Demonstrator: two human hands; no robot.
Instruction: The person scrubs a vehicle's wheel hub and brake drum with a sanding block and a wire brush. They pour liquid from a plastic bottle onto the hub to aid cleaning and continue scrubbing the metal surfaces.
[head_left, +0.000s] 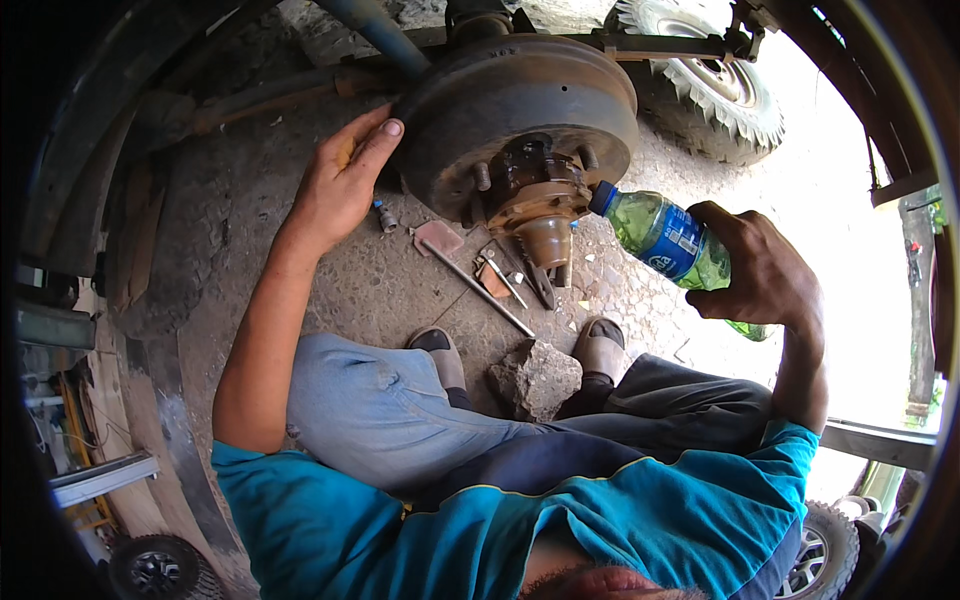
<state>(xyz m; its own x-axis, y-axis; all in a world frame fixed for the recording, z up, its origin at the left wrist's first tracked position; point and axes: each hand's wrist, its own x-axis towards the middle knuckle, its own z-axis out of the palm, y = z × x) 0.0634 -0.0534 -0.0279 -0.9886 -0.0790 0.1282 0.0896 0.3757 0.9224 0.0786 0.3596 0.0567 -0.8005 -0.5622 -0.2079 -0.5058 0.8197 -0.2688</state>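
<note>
A rusty brake drum (517, 105) is mounted on an axle before me, with wheel studs (481, 177) standing out of its face. My left hand (341, 176) holds the drum's left edge, its thumb on the near side and the fingertips partly hidden. In my right hand (757, 262) is a green plastic bottle (637, 229) with a blue label and a blue cap. It lies tilted, cap end towards the hub (536, 206). Dark, wet-looking grease (529, 161) coats the hub's upper part. Whether the cap touches the hub I cannot tell.
Below the hub, a metal rod (480, 289), pliers-like tool (536, 277), pink pad (439, 238) and socket (386, 217) lie on the stained floor. A rough stone (538, 379) sits between my feet. A treaded tyre (709, 97) lies beyond the drum.
</note>
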